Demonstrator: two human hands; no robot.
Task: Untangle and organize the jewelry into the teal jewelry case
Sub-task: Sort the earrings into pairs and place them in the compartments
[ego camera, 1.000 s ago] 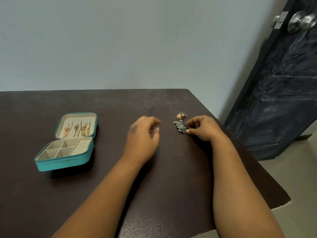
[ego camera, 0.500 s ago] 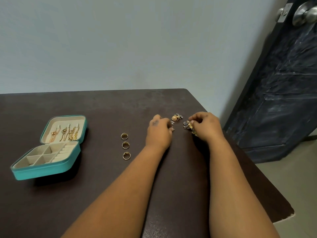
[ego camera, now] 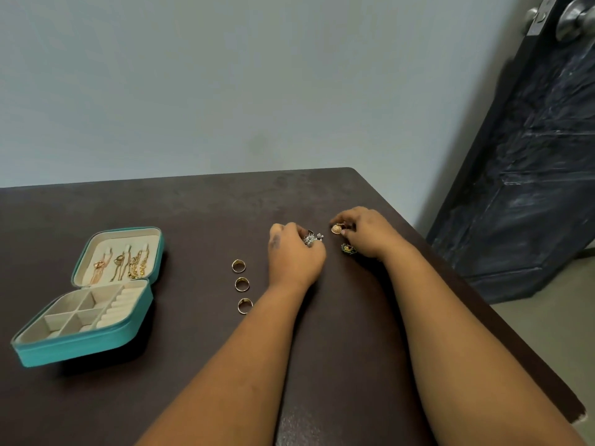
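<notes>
Dark brown table (ego camera: 180, 220) stands against a pale grey-blue wall (ego camera: 225, 75), and a dark door (ego camera: 531, 188) with a metal knob (ego camera: 576, 19) is at the right. On the left part of the table the teal jewelry case (ego camera: 87, 346) lies open. Its lid stands up at the back, and gold chains (ego camera: 125, 262) hang inside the lid. The beige compartments of the lower half look empty.

Near the middle of the table three gold rings (ego camera: 241, 284) lie in a short column, apart from each other. Just beside them, the left hand (ego camera: 296, 255) has its fingers curled around a small silver piece of jewelry (ego camera: 311, 238). The right hand (ego camera: 367, 233) pinches a gold dome-shaped earring (ego camera: 337, 228) with the fingertips. A small dark green and gold piece (ego camera: 348, 249) lies on the table just under the right hand. The two hands are near each other but do not touch.
</notes>
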